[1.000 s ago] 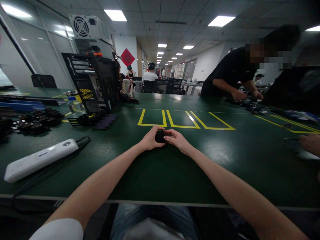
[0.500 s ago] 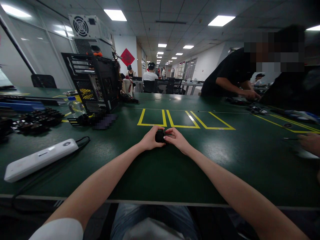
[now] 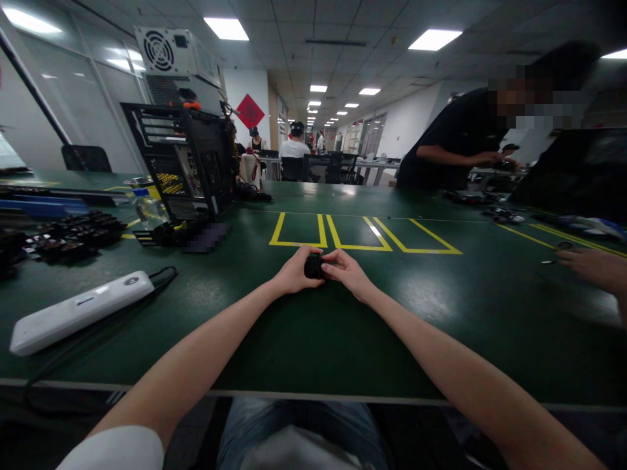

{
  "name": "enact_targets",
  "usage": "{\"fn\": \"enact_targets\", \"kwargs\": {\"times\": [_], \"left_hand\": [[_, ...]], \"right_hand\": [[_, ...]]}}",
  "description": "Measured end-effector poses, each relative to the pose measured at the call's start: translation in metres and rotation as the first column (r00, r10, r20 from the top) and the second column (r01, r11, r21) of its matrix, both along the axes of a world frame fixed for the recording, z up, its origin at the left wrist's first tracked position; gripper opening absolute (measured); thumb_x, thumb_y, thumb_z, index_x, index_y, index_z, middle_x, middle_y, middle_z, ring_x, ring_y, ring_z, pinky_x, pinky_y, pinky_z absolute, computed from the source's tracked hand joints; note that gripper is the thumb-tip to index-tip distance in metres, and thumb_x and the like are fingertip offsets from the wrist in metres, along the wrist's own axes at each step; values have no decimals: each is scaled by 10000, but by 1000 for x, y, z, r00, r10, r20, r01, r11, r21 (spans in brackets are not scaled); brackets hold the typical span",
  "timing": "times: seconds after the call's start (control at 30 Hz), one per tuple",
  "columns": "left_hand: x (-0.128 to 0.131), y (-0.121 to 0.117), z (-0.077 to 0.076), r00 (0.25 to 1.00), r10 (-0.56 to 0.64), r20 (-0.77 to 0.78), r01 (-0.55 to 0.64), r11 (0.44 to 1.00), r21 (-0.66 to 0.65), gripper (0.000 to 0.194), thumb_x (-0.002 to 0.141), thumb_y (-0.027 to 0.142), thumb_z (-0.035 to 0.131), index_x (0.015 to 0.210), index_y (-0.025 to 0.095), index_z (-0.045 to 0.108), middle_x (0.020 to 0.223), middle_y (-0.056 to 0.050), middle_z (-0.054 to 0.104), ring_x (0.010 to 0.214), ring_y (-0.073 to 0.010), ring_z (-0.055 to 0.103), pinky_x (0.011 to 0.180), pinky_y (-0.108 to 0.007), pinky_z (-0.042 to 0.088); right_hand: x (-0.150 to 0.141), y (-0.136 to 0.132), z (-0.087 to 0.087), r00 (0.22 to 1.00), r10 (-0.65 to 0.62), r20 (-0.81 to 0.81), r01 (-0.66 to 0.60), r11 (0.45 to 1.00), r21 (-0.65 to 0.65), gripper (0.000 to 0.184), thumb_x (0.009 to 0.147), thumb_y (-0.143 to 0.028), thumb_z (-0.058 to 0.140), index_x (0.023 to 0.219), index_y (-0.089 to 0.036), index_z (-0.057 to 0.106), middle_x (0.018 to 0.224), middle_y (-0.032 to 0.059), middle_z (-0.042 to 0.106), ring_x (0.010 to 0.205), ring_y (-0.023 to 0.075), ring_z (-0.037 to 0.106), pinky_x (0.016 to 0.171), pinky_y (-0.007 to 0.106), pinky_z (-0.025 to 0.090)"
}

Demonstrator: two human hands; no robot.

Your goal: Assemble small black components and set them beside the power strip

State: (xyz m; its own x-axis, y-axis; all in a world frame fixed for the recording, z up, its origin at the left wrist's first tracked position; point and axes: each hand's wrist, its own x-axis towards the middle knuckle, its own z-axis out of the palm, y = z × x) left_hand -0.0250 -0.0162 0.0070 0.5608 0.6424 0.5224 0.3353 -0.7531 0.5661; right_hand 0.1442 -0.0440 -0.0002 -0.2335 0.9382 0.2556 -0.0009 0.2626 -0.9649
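Note:
A small black block-like part (image 3: 312,266) is held just above or on the green table (image 3: 313,339), in front of the yellow tape outlines. My left hand (image 3: 294,271) wraps round it from the left, thumb below and fingers above. From the right, my right hand (image 3: 349,271) pinches at its edge with thumb and fingertips. Its exact kind is too small and dark to make out. Whether it rests on the tabletop cannot be told.
A white power strip-like device (image 3: 83,312) with a black cable lies at left. Behind it are black parts (image 3: 73,235), a bottle (image 3: 149,209) and an open computer case (image 3: 189,156). A co-worker (image 3: 450,143) leans over the far right; another person's hand (image 3: 592,267) is at the right edge.
My hands and the black part stay almost still. The co-worker at far right has raised their hands, and the other hand at the right edge has moved left.

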Motion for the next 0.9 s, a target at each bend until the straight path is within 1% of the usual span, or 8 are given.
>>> {"fn": "enact_targets", "kwargs": {"times": [0.13, 0.2, 0.3, 0.4, 0.57, 0.67, 0.77, 0.9], "left_hand": [[0, 0, 0, 1000, 9, 4, -9, 1000, -5, 576, 563, 214, 672, 1074, 205, 408, 1061, -59, 472, 975, -216, 475, 846, -378, 386], [0, -1, 0, 1000, 2, 3, -2, 1000, -6, 572, 567, 218, 668, 1076, 207, 406, 1064, -57, 471, 979, -215, 472, 846, -376, 387], [0, -1, 0, 1000, 0, -3, 0, 1000, -5, 559, 576, 228, 663, 1072, 205, 406, 1062, -56, 472, 973, -211, 475, 839, -370, 393], [-1, 0, 0, 1000, 14, -7, -14, 1000, -15, 560, 577, 227, 662, 1074, 204, 404, 1064, -58, 471, 964, -212, 480, 826, -369, 399], [0, 1, -1, 1000, 10, 9, -10, 1000, -3, 574, 566, 232, 675, 1072, 200, 407, 1065, -59, 472, 972, -212, 476, 843, -371, 391], [0, 1, -2, 1000, 11, 15, -11, 1000, 11, 566, 565, 225, 674, 1064, 197, 408, 1059, -57, 474, 978, -210, 473, 854, -368, 386], [0, 1, -2, 1000, 6, 8, -6, 1000, 9, 567, 570, 225, 671, 1070, 199, 403, 1061, -57, 472, 976, -208, 474, 853, -367, 387], [0, 0, -2, 1000, 10, 1, -10, 1000, 3, 572, 569, 225, 672, 1071, 205, 400, 1067, -53, 469, 979, -209, 474, 848, -365, 392]], "right_hand": [[1, 4, -1, 999, -7, 37, 8, 1000, -30, 313, 674, -311, 597, 950, -210, 488, 974, 25, 512, 859, 143, 537, 800, 368, 451], [2, 6, -1, 998, 2, 69, 1, 999, -53, 310, 690, -313, 580, 966, -200, 493, 986, 38, 516, 878, 152, 534, 830, 389, 433], [3, 5, -1, 995, 8, 101, -6, 1000, -23, 302, 673, -283, 601, 945, -205, 494, 963, 25, 520, 901, 160, 531, 865, 405, 409], [3, 0, 0, 995, 24, 99, -25, 1000, 13, 356, 631, -233, 637, 949, -225, 478, 976, 10, 510, 936, 165, 524, 876, 394, 404], [1, 0, 0, 998, 17, 53, -19, 999, 36, 235, 685, -289, 585, 881, -212, 481, 972, 12, 520, 845, 139, 554, 830, 372, 426], [1, 3, -3, 999, 4, 44, -6, 999, 41, 252, 673, -300, 600, 875, -207, 483, 947, 13, 530, 822, 136, 558, 812, 368, 433], [2, 7, -5, 998, -22, 54, 22, 1000, 5, 322, 658, -295, 616, 941, -211, 488, 975, 24, 533, 859, 148, 555, 817, 373, 429], [4, 8, -3, 998, 23, 59, -20, 999, -45, 331, 650, -282, 622, 947, -198, 500, 994, 32, 546, 885, 157, 554, 841, 379, 420]]}}
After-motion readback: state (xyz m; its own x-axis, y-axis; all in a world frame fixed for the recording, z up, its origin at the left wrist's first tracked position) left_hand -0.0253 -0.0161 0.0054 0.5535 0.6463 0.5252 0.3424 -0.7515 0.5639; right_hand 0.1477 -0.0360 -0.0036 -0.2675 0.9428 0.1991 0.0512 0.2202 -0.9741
